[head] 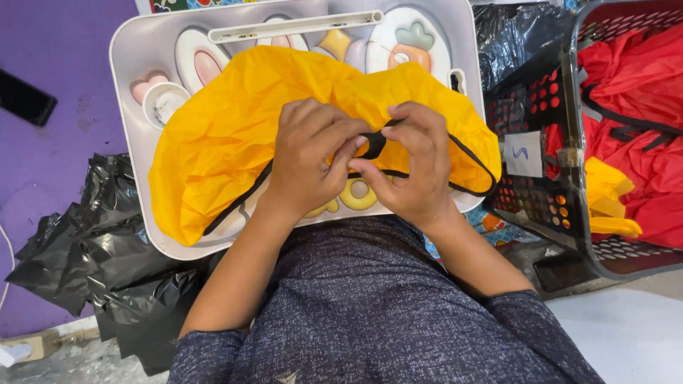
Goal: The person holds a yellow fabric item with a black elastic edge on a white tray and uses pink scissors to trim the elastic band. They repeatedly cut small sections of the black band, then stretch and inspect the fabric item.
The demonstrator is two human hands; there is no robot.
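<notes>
1. White lap tray [135,64]: the largest support in view, a rounded plastic counter resting over the person's lap, moulded with pastel shapes (a carrot, a star, a rabbit ear) along its far edge. It carries all of the work in hand.
2. Yellow fabric bag [220,135]: crumpled thin cloth spread across most of the tray, edged with a black drawstring cord [469,160] that runs along its near hem and loops out to the right.
3. Red-and-black mesh basket [569,206]: stands just beside the tray on the right, holding red fabric pieces [640,78] and one folded yellow piece (apparently goods of the same kind).
4. Black plastic sheeting [107,249]: lies bunched on the purple floor to the left of the tray.
5. Left hand [306,153]: rests on the bag's near hem, fingers curled, thumb and forefinger pinching the cord where it meets the right hand.
6. Right hand [416,160]: mirrors the left; its grip is narrow, closed on the cord and a small black toggle [375,144] held between both hands.
7. Step in hand, as judged: the cord is being worked at the toggle, at the middle of the hem. The next move likely calls for fine fingertip control, one hand steadying the toggle while the other feeds or draws the cord, with the cloth kept flat on the tray.
</notes>
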